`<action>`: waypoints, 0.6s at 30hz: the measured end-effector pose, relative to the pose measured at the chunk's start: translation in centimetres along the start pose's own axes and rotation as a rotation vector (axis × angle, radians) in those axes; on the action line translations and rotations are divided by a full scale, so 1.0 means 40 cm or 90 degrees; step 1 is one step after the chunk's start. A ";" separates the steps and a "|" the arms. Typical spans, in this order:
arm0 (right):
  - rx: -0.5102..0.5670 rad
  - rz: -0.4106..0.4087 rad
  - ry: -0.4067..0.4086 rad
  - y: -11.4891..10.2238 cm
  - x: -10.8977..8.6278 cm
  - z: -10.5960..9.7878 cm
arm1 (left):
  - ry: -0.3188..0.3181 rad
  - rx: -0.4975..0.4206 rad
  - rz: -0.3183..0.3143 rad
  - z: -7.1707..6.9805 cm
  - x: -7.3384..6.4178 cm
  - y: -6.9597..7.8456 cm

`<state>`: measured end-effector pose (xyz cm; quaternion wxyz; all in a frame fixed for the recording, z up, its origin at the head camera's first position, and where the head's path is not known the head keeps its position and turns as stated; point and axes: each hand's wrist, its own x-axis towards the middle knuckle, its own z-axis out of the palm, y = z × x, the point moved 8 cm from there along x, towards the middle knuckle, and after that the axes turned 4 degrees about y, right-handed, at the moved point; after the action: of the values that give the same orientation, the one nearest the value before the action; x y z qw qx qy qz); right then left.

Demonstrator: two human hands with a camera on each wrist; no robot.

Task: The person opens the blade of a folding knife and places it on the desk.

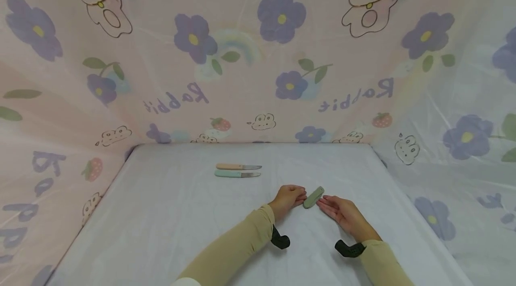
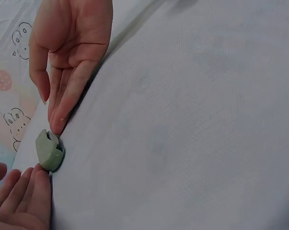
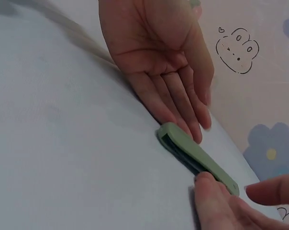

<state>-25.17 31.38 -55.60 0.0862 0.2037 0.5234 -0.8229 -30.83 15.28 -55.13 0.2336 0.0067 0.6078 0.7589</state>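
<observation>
A closed green folding knife (image 1: 313,197) lies slantwise on the white cloth between the two hands. Its dark slot shows along one side of the knife (image 3: 196,155) in the right wrist view. My left hand (image 1: 288,199) is at its left, palm turned inward, fingers nearly straight with the tips at the handle. From the other side, my right hand (image 1: 343,214) reaches in with extended fingers, their tips against or very close to the knife (image 2: 50,151). Neither thumb wraps around it. Whether any blade is inside the slot is hard to see.
Farther back on the white-covered table (image 1: 169,214) lie two unfolded knives side by side, an orange-handled knife (image 1: 230,166) and a mint-handled knife (image 1: 228,173), blades pointing right. Patterned curtains (image 1: 242,98) with flowers and rabbits enclose the back and sides.
</observation>
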 end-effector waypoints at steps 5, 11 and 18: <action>-0.020 0.009 -0.001 0.001 0.003 0.013 | 0.008 0.031 -0.006 -0.003 -0.001 -0.001; -0.058 0.012 0.007 -0.001 -0.002 0.023 | 0.016 0.041 -0.008 -0.001 0.000 -0.004; -0.124 0.001 0.032 0.001 -0.001 0.021 | 0.008 0.049 -0.026 0.003 -0.012 -0.012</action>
<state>-25.33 30.61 -55.32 0.0931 0.2157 0.6030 -0.7624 -30.17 15.29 -55.42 0.2446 -0.0014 0.6382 0.7300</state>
